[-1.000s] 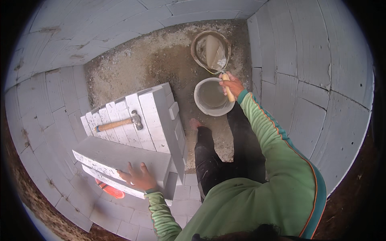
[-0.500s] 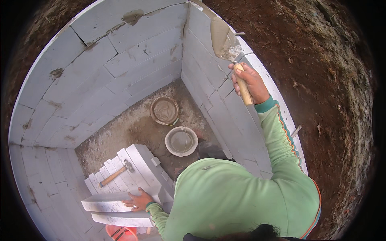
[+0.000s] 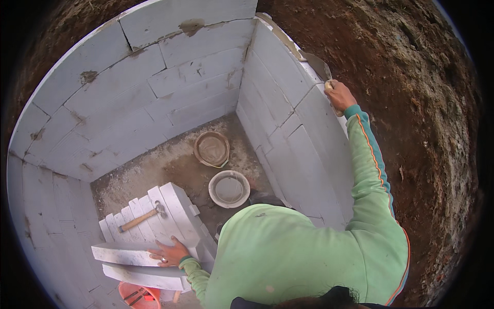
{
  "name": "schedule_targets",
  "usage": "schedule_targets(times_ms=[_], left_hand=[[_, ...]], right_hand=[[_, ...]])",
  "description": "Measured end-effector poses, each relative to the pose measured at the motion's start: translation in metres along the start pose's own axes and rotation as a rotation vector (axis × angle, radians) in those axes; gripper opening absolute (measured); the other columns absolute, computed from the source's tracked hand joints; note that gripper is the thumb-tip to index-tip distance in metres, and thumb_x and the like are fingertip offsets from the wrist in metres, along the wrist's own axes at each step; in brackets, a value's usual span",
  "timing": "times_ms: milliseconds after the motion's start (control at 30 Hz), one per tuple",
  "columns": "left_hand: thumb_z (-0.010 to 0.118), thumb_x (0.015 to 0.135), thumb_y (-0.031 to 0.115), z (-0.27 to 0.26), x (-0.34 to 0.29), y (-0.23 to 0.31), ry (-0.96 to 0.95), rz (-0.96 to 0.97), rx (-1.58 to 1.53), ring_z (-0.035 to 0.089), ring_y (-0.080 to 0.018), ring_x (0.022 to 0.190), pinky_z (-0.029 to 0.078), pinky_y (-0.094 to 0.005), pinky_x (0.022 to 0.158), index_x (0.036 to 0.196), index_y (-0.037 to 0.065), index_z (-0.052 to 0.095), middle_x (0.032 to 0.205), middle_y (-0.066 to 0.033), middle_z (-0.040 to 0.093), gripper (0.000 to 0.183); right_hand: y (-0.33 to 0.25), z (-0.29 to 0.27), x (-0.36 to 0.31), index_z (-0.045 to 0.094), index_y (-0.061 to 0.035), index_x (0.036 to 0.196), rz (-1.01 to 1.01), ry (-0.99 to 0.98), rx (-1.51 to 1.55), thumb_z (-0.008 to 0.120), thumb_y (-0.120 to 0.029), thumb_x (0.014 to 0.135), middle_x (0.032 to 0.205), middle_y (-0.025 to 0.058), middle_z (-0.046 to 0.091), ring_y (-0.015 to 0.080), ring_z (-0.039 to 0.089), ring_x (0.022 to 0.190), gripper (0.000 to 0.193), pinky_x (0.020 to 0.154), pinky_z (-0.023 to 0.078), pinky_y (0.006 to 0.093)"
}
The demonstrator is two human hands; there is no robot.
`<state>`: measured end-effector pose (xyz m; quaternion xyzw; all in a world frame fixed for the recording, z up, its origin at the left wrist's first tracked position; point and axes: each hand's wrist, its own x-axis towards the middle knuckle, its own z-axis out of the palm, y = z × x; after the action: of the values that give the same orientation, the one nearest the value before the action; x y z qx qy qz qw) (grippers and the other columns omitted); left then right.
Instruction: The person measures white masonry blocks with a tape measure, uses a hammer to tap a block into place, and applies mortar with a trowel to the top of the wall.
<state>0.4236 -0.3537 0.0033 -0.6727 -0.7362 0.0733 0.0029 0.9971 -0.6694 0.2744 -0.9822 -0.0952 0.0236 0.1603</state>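
Note:
My right hand (image 3: 341, 96) grips the wooden handle of a trowel (image 3: 317, 66). Its blade lies tilted over the top edge of the right-hand block wall (image 3: 321, 149). A strip of wet grey mortar (image 3: 284, 38) runs along that edge, from the far corner to the blade. At the lower left, my left hand (image 3: 170, 252) rests with fingers spread on a long white block (image 3: 123, 255), holding nothing. A hammer (image 3: 141, 220) with a wooden handle lies on the stacked white blocks (image 3: 177, 206) just beyond that hand.
Two buckets stand on the dirty floor: one (image 3: 197, 149) brown with mortar inside, one (image 3: 212, 191) pale with grey contents. An orange bucket (image 3: 122, 291) holding tools is at the lower left. Block walls (image 3: 123, 87) enclose the space; bare brown earth (image 3: 406, 154) rises outside the right wall.
My right hand has brought the trowel outward and down onto the wall top, its blade turned from upright to tilted. A mortar strip now shows there. My left hand stays on the block.

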Motion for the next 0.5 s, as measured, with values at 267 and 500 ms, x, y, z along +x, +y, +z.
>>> schedule_targets(times_ms=[267,500], left_hand=[[0.064,0.083,0.052,-0.018,-0.001,0.006,-0.040,-0.022,0.012,0.015,-0.0362,0.148,0.015,-0.0649,0.110,0.146,0.018,0.043,0.161,-0.0172,0.017,0.074],[0.064,0.083,0.052,-0.013,-0.001,0.002,-0.059,-0.025,0.007,0.015,-0.0356,0.148,0.016,-0.0648,0.111,0.147,0.020,0.040,0.161,-0.0164,0.016,0.075]], right_hand=[[0.014,-0.003,-0.031,0.060,-0.0007,0.118,-0.062,0.020,0.047,0.058,-0.029,0.081,0.103,0.0275,0.065,0.0419,0.063,0.102,0.047,0.088,0.048,0.0441],[0.004,-0.010,0.001,0.061,-0.0007,0.115,-0.103,0.029,0.013,0.060,-0.028,0.082,0.099,0.0237,0.067,0.0380,0.065,0.094,0.043,0.084,0.049,0.0419]])
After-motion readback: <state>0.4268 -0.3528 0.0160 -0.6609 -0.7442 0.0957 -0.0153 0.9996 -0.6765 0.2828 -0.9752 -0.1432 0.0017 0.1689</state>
